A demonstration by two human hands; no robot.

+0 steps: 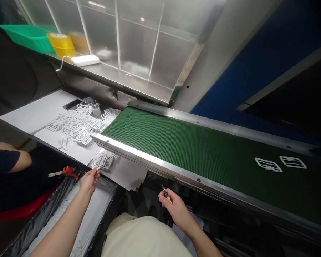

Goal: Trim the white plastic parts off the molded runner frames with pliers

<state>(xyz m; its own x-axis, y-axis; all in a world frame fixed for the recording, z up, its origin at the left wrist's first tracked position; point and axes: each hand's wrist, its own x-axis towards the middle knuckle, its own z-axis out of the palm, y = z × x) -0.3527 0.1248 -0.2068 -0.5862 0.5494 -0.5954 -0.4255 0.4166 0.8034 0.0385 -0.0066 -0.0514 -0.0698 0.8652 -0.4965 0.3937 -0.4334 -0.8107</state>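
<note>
My left hand (89, 179) reaches toward a small stack of white plastic frames (104, 160) at the near edge of the white table (42, 112); its fingertips pinch the stack's lower edge. Held over my lap, my right hand (173, 205) is closed round a small thin metal tool (164, 190) whose tip points up. A big heap of white plastic frames (77, 125) lies farther back on the table. Two more white frames (268, 164) (293, 162) ride on the green conveyor belt (189, 146) at the right.
Another person's arm in a dark sleeve (8, 160) is at the left, near red-handled cutters (68, 171). A black-lined bin (77, 214) sits under my left arm. A phone (72, 104), a white box (85, 60), a yellow tub (61, 43) and a green tray (29, 35) are behind.
</note>
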